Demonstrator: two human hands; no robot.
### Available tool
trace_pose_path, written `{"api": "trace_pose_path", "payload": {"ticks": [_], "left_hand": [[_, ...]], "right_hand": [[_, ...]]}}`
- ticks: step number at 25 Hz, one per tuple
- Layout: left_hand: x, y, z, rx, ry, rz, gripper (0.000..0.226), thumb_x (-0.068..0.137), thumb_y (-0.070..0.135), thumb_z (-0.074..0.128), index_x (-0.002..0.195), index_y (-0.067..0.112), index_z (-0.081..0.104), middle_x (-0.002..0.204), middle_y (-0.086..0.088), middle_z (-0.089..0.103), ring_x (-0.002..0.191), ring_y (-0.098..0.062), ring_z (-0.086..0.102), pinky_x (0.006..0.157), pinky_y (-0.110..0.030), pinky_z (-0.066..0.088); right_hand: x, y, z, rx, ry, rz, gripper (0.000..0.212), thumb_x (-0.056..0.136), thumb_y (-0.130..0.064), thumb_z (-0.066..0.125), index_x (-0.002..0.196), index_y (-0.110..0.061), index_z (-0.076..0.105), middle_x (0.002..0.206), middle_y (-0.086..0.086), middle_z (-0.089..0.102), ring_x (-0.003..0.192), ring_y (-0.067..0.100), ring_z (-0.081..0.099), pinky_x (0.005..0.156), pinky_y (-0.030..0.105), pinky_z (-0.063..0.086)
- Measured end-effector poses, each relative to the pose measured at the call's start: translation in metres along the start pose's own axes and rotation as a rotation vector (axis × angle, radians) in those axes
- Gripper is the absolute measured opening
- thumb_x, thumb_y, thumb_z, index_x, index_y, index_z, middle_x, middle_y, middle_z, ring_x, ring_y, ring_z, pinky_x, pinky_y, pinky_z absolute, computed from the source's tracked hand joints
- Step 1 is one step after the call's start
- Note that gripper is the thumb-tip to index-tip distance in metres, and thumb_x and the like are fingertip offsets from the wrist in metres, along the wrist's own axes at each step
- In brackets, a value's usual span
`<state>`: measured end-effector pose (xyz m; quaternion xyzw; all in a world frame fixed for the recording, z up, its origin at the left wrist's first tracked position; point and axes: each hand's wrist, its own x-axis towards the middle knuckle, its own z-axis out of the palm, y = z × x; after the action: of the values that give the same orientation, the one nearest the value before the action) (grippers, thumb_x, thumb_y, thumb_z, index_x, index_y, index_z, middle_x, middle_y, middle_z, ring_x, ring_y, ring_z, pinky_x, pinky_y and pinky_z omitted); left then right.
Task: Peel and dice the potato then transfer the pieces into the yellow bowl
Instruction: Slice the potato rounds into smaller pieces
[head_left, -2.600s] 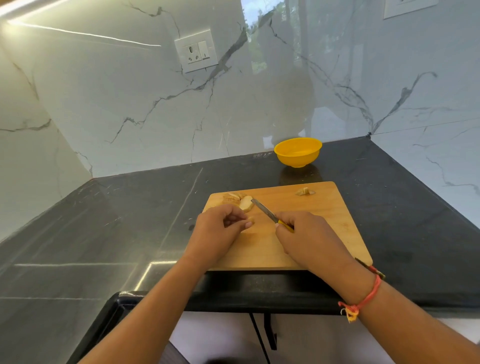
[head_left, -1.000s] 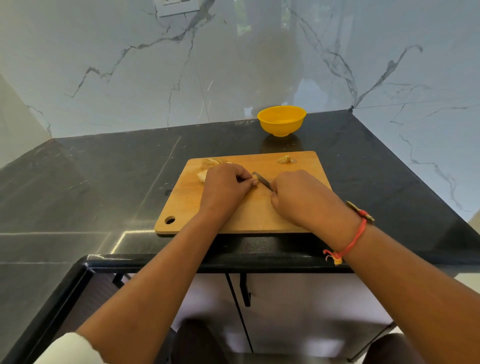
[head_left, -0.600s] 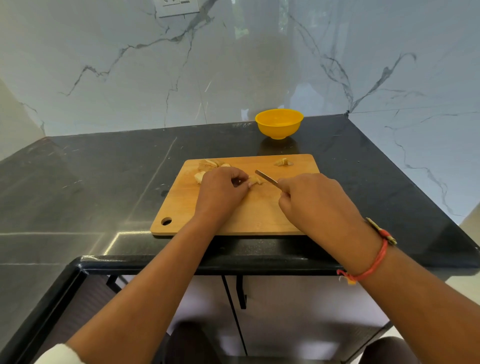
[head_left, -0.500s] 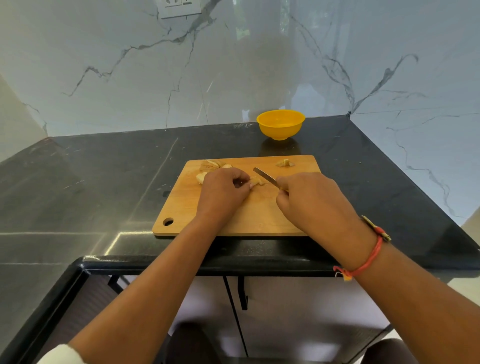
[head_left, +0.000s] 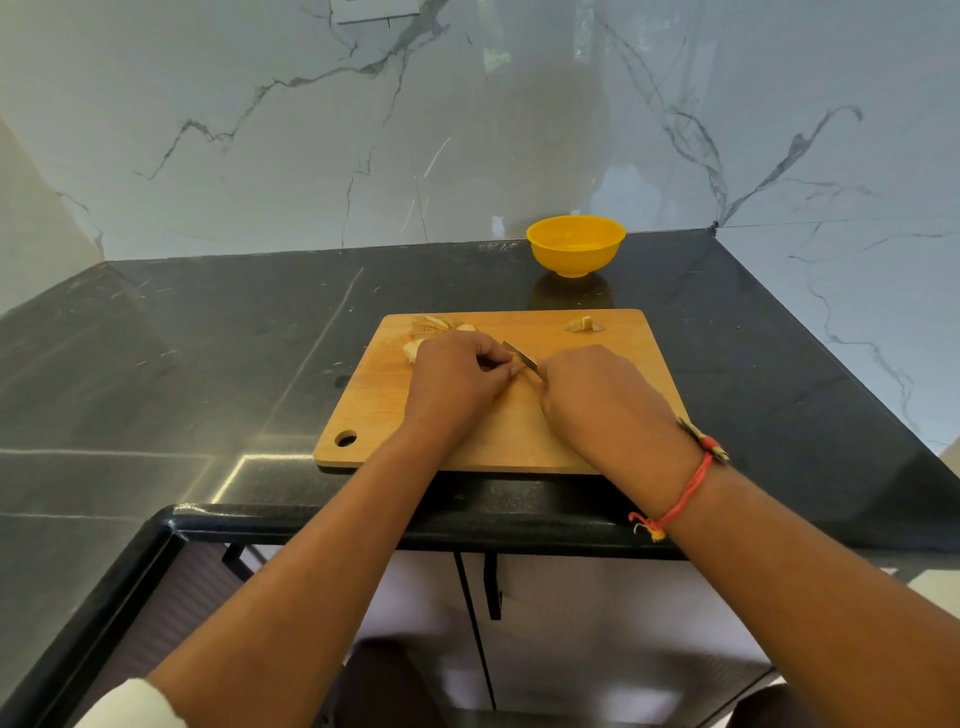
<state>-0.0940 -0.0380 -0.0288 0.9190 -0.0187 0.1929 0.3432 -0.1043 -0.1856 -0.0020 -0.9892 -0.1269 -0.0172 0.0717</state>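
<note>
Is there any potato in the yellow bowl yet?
No, the yellow bowl shows only its bare yellow inside, and the potato pieces lie on the cutting board.

- The right hand (head_left: 597, 400) has slid left, closing the gap to the left hand (head_left: 457, 382).
- Less of the short steel-bladed knife (head_left: 519, 356) shows than half a second ago; its blade now meets the left fingertips.
- The small pale potato piece, bare between the hands before, is now covered by the curled left fingers and the blade.
</note>
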Motion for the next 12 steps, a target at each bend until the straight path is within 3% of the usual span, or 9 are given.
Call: {"api": "trace_pose_path", "payload": {"ticks": [4,9,12], "left_hand": [[-0.002,0.003,0.001,-0.004,0.020,0.006,0.011,0.085,0.021,0.077,0.095,0.017,0.079,0.090,0.008,0.075,0.076,0.004,0.060,0.072,-0.002,0.041],[-0.001,0.003,-0.001,-0.015,0.022,-0.006,0.009,0.085,0.023,0.077,0.093,0.018,0.078,0.088,0.009,0.073,0.081,-0.001,0.063,0.075,-0.009,0.047],[-0.002,0.002,-0.001,-0.019,0.017,-0.024,0.008,0.084,0.024,0.078,0.091,0.019,0.078,0.087,0.010,0.072,0.082,-0.002,0.063,0.072,-0.007,0.043]], "right_hand": [[-0.001,0.001,-0.001,-0.007,0.014,-0.054,0.027,0.103,-0.020,0.045,0.122,-0.019,0.064,0.092,0.006,0.055,0.092,0.025,0.060,0.076,0.034,0.050],[-0.014,0.015,-0.014,-0.135,-0.192,-0.050,0.033,0.098,-0.022,0.055,0.131,-0.025,0.059,0.093,0.001,0.053,0.095,0.022,0.061,0.084,0.035,0.054],[-0.031,0.027,-0.018,-0.159,-0.053,-0.089,0.029,0.100,-0.022,0.051,0.127,-0.028,0.061,0.081,-0.003,0.049,0.079,0.017,0.057,0.073,0.031,0.052]]}}
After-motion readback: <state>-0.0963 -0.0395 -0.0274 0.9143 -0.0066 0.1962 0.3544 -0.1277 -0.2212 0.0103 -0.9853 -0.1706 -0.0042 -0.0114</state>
